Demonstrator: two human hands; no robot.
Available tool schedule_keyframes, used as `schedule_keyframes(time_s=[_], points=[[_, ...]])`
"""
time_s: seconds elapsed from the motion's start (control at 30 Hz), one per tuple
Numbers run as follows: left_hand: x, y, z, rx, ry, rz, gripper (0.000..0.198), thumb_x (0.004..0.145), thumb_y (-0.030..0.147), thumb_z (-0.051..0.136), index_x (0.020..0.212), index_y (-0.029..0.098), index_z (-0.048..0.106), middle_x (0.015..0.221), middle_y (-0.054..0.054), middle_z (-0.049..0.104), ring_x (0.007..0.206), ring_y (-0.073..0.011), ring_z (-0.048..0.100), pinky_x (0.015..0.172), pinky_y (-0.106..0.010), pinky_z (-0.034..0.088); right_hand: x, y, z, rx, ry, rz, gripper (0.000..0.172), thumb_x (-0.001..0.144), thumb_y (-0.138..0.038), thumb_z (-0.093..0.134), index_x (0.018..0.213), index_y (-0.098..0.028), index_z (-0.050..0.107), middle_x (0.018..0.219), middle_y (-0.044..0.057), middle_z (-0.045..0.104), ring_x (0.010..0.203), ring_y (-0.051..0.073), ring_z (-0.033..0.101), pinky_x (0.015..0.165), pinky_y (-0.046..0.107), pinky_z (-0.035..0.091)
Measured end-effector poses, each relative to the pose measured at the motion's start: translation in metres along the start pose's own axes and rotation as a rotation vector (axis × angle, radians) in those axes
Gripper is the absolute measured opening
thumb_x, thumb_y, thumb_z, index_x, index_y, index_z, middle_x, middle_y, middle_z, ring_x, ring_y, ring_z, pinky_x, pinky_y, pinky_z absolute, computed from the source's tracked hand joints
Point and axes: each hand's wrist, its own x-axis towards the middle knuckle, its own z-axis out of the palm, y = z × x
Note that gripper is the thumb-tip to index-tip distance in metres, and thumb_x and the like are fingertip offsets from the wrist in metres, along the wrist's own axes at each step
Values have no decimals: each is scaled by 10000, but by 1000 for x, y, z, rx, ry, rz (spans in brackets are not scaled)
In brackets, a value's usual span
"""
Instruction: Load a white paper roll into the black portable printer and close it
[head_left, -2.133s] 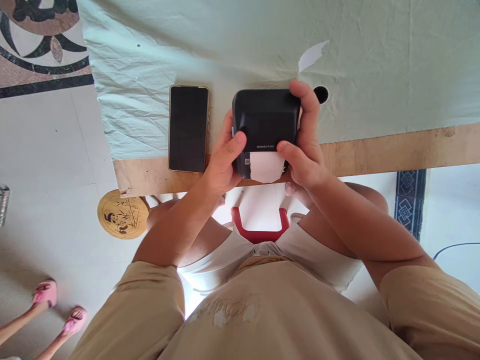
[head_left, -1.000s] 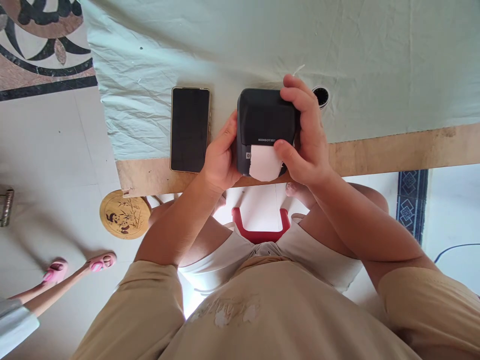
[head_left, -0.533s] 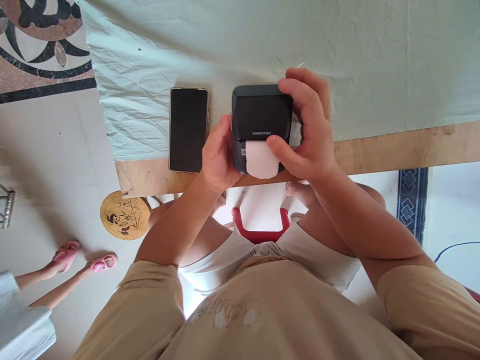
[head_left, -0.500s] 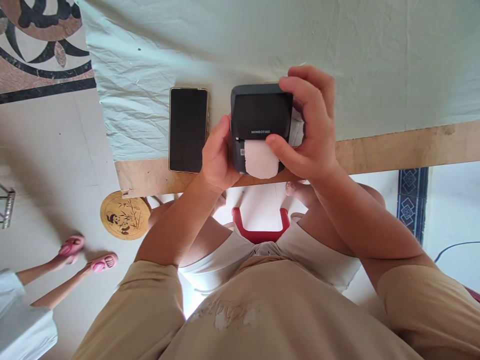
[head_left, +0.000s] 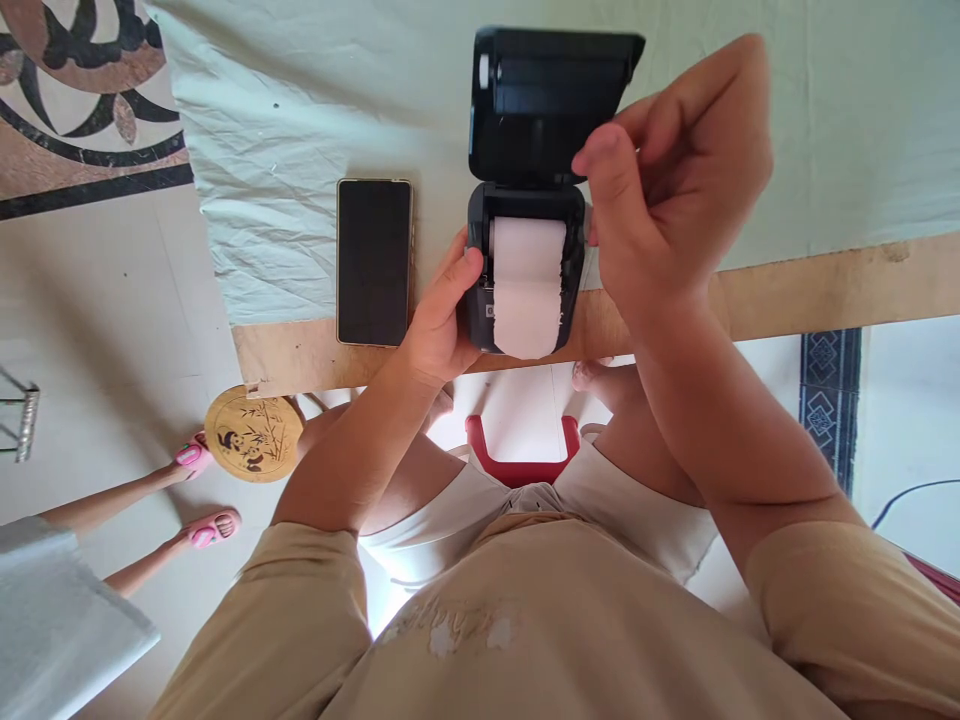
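**Pale green cloth [head_left: 300,110], and a black printer [head_left: 529,198] at its near side with the lid [head_left: 544,130] up**

The cloth covers most of the table, leaving a bare wooden edge [head_left: 810,283] along my side. Off to my left, another person in a pale garment [head_left: 67,600] and pink sandals [head_left: 214,528] is beside a round wooden stool [head_left: 251,435].

The printer is right in front of me, over the wooden edge; I can't tell whether it rests there or is lifted slightly. My left hand [head_left: 439,325] clasps its left side, thumb on the rim, I'd say to steady the body while the lid is tipped back. My right hand [head_left: 686,190] is curled at the lid's lower right corner; whether I'm pinching it or only touching, I can't tell. The dark phone [head_left: 374,262] lies flat just left of the printer, probably to leave both hands free. White paper [head_left: 527,285] runs from inside the printer over its front, ragged along the right side.

As for writing, the lettering on my shirt [head_left: 540,640] is too worn to read. The stool bears a panda and bamboo. No brand is legible on the printer, and its little square mark [head_left: 490,311] is too small to make out.
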Motion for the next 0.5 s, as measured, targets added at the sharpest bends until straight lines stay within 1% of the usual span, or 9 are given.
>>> schedule_keyframes(time_s=[0.07, 0.1, 0.17, 0.23, 0.27, 0.33, 0.37, 0.43, 0.5], points=[[0, 0, 1, -16, -10, -10, 267, 865, 375, 514, 1089, 265, 607, 885, 12, 718, 1100, -175, 629, 920, -302, 505, 2, -5, -4, -107, -141, 14, 259, 852, -274, 523, 671, -234, 341, 651, -28, 443, 529, 112, 458, 513, 288, 318], [0, 0, 2, -21, -4, -6, 261, 868, 374, 509, 1092, 273, 599, 887, 17, 714, 1099, -171, 628, 916, -300, 508, 3, -8, -6, -192, -242, 24, 202, 829, -244, 538, 688, -237, 394, 659, -32, 499, 519, 111, 447, 535, 294, 340], [0, 0, 4, -16, 13, 19, 239, 879, 356, 494, 1082, 270, 587, 908, 25, 702, 1094, -163, 631, 904, -290, 516, 5, -13, -11, -393, -448, 54, 44, 797, -214, 553, 785, -247, 527, 726, -31, 603, 561, 127, 495, 587, 307, 382], [1, 1, 6, -2, 17, 39, 215, 893, 320, 476, 1072, 262, 580, 931, 28, 690, 1090, -157, 635, 891, -277, 523, 6, -18, -14, -562, -601, 63, 112, 813, -239, 527, 883, -256, 613, 858, -14, 675, 683, 168, 578, 637, 326, 403], [1, 1, 7, 3, 17, 41, 209, 899, 308, 465, 1070, 261, 577, 938, 27, 685, 1090, -155, 636, 887, -272, 525, 7, -20, -16, -629, -661, 70, 146, 832, -260, 503, 894, -260, 636, 930, -9, 688, 744, 188, 602, 646, 333, 403], [0, 2, 8, 20, 25, 33, 212, 910, 302, 445, 1074, 263, 573, 946, 21, 677, 1096, -156, 635, 886, -267, 527, 9, -24, -19, -720, -774, 73, 190, 861, -294, 464, 866, -266, 652, 989, -9, 689, 792, 206, 615, 631, 339, 390], [0, 2, 8, 38, 31, 28, 214, 914, 305, 437, 1074, 260, 572, 947, 18, 674, 1103, -157, 632, 891, -268, 528, 10, -26, -21, -751, -829, 73, 189, 864, -303, 460, 868, -272, 647, 982, -10, 688, 793, 211, 614, 616, 339, 380], [-1, 2, 9, 88, 35, 24, 212, 919, 300, 430, 1078, 254, 564, 951, 17, 663, 1120, -160, 624, 905, -279, 529, 12, -29, -24, -788, -923, 72, 166, 855, -311, 475, 934, -294, 620, 917, -3, 685, 784, 223, 604, 585, 333, 356], [-2, 2, 9, 124, 26, 26, 203, 918, 280, 439, 1086, 245, 548, 963, 20, 649, 1128, -161, 620, 906, -292, 535, 14, -29, -27, -797, -976, 79, 194, 839, -323, 499, 1014, -307, 581, 841, 9, 670, 753, 233, 589, 563, 324, 337]])
